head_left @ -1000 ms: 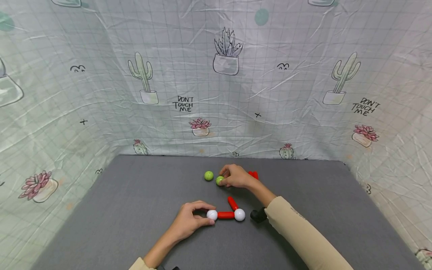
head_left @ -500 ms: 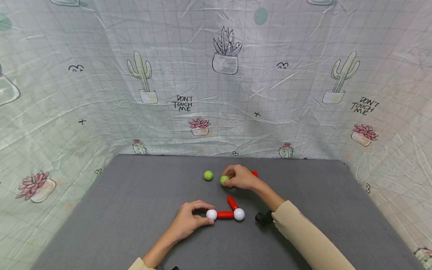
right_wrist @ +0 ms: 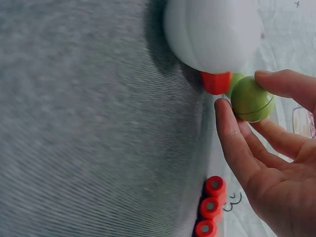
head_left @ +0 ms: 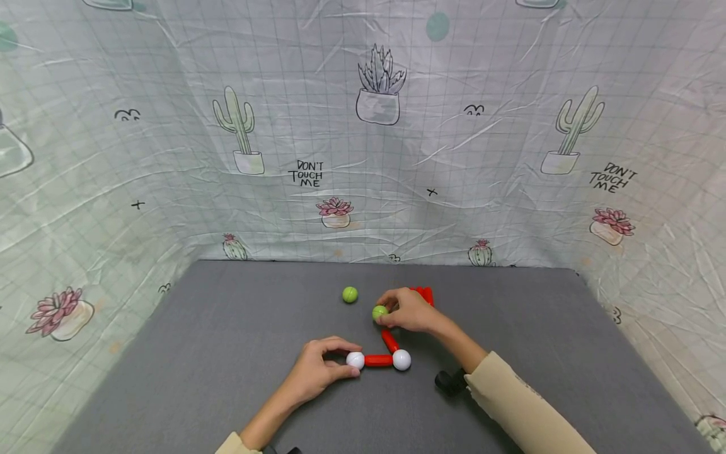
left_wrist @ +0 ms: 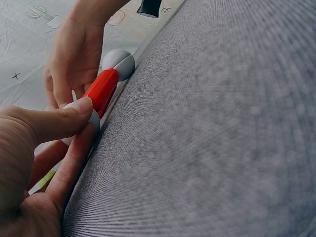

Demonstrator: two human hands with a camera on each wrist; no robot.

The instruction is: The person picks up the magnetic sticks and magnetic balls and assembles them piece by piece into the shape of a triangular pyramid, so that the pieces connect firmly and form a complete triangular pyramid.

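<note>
Since the earlier frame, the right hand (head_left: 409,311) has come slightly nearer the person, bringing the green ball (head_left: 380,313) pinched between its thumb and fingers. That ball now sits just beyond the far end of the slanted red rod (head_left: 390,341); whether they touch, I cannot tell. Behind the right hand, more of the red rods (right_wrist: 210,207) shows than before. The second green ball (head_left: 350,294) has stayed put, beyond and left of the right hand.

The left hand (head_left: 316,369) holds its place, thumb and fingers pinching the near white ball (head_left: 355,360). Rightward from it run the level red rod (head_left: 378,360) and the far white ball (head_left: 401,360), where the slanted rod meets it.

Gray tabletop (head_left: 238,328) spreads widely left of the left hand and right of the right; its back edge, against the printed cloth (head_left: 272,208), lies beyond both hands.
</note>
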